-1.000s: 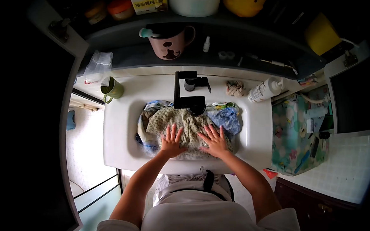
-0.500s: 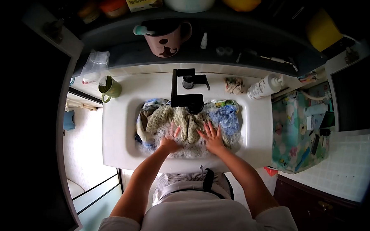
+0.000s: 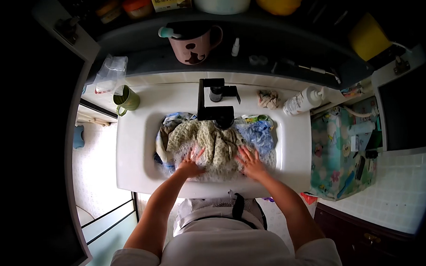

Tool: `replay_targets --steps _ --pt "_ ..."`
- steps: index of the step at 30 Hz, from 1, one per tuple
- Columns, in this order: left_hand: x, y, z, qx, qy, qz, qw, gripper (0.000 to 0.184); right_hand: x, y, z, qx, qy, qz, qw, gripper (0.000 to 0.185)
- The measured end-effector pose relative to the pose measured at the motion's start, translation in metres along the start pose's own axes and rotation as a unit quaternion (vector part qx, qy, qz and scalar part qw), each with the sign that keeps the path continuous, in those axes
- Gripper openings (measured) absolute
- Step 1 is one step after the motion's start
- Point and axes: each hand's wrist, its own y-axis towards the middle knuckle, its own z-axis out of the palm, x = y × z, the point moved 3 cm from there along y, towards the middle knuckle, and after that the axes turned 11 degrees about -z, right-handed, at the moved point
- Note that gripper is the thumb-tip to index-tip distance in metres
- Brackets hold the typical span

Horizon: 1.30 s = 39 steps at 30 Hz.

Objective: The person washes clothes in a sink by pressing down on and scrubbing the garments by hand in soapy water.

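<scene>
A white sink basin (image 3: 150,162) holds soapy water and a heap of wet laundry. Uppermost lies a cream, dark-speckled cloth (image 3: 216,144), bunched in the middle. My left hand (image 3: 190,167) rests with spread fingers in the suds at this cloth's near left edge. At its near right edge my right hand (image 3: 250,164) is also spread, palm down. Beside that hand is a blue patterned cloth (image 3: 259,133). Part of a darker patterned cloth (image 3: 163,143) shows along the left wall. Suds hide the undersides of both hands.
A black faucet (image 3: 215,112) overhangs the basin's back. A green mug (image 3: 127,99) stands on the left rim; a crumpled cloth (image 3: 268,99) and a white pump bottle (image 3: 303,100) are at the right. Above, a dark shelf (image 3: 148,57) carries a pink mug (image 3: 192,48).
My left hand has moved slightly up and left, its fingers now spread. My right hand has shifted slightly right. The speckled cloth has bunched wider, and the suds around it have shifted.
</scene>
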Motion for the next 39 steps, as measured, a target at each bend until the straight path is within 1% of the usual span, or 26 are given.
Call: replay_targets --steps 2,4,5,8,9,11,12,15,16,19,20,23,24,27,28,30,31,33,35,36,38,39 --pt "0.003 0.007 0.007 0.019 -0.004 -0.007 1.000 0.105 -0.011 0.007 0.025 -0.020 0.032 -0.009 0.999 0.068" --pt "-0.001 0.006 0.004 -0.004 0.045 0.001 0.999 0.107 -0.009 0.007 0.033 -0.077 -0.045 -0.004 0.996 0.075" --pt "-0.004 0.002 0.000 -0.034 0.068 0.007 0.997 0.108 -0.007 0.009 0.033 -0.108 -0.085 -0.002 0.990 0.079" --pt "-0.014 -0.024 -0.008 -0.205 0.066 0.047 0.976 0.114 0.010 0.001 0.003 -0.178 -0.113 0.004 0.978 0.086" --pt "-0.021 -0.036 -0.018 -0.260 0.063 0.058 0.962 0.115 0.017 0.001 -0.012 -0.193 -0.053 -0.011 0.980 0.088" --pt "-0.031 -0.038 -0.030 -0.268 0.048 0.075 0.959 0.117 0.030 0.008 -0.037 -0.218 0.071 -0.037 0.973 0.094" --pt "-0.036 -0.037 -0.035 -0.271 0.039 0.084 0.958 0.118 0.033 0.016 -0.043 -0.268 0.002 -0.090 0.959 0.102" --pt "-0.049 -0.029 -0.063 -0.253 0.049 0.117 0.959 0.124 0.041 0.044 -0.061 -0.146 -0.031 -0.059 0.987 0.101" --pt "-0.052 -0.021 -0.065 -0.256 0.072 0.124 0.956 0.133 0.043 0.053 -0.064 -0.115 -0.025 -0.038 0.992 0.102" --pt "-0.054 0.001 -0.059 -0.201 0.089 0.093 0.971 0.137 0.049 0.073 -0.063 -0.054 0.010 0.021 0.998 0.102" --pt "-0.054 0.006 -0.055 -0.197 0.090 0.084 0.973 0.142 0.047 0.080 -0.048 -0.077 -0.023 0.028 0.996 0.103" --pt "-0.053 0.025 -0.044 -0.159 0.099 0.055 0.981 0.143 0.047 0.092 -0.027 -0.161 -0.012 0.034 0.986 0.104" --pt "-0.054 0.029 -0.043 -0.149 0.125 0.047 0.980 0.143 0.045 0.100 -0.016 -0.192 -0.060 0.049 0.978 0.107" --pt "-0.059 0.043 -0.040 -0.054 0.188 0.002 0.981 0.141 0.041 0.117 0.001 -0.267 -0.176 0.084 0.944 0.110" --pt "-0.061 0.047 -0.041 -0.044 0.194 -0.007 0.980 0.140 0.046 0.114 -0.029 0.026 -0.007 0.096 0.995 0.114" --pt "-0.064 0.047 -0.040 -0.028 0.205 -0.026 0.978 0.138 0.048 0.114 -0.032 0.039 -0.001 0.096 0.995 0.116" --pt "-0.065 0.045 -0.041 -0.027 0.202 -0.025 0.979 0.137 0.048 0.113 -0.034 0.043 -0.001 0.097 0.994 0.117" --pt "-0.067 0.040 -0.045 -0.028 0.198 -0.025 0.980 0.135 0.047 0.106 -0.043 0.037 0.014 0.067 0.997 0.119" --pt "-0.058 0.038 -0.043 -0.094 0.148 0.026 0.984 0.133 0.045 0.094 -0.055 0.032 0.031 0.039 0.998 0.122" --pt "-0.055 0.032 -0.047 -0.125 0.121 0.051 0.983 0.132 0.040 0.091 -0.061 0.023 0.062 0.025 0.998 0.125" --pt "-0.050 0.023 -0.057 -0.149 0.100 0.081 0.980 0.129 0.032 0.087 -0.070 0.005 0.126 -0.001 0.992 0.130" --pt "-0.049 0.015 -0.067 -0.161 0.089 0.095 0.978 0.128 0.032 0.086 -0.071 -0.022 0.108 0.002 0.994 0.133"
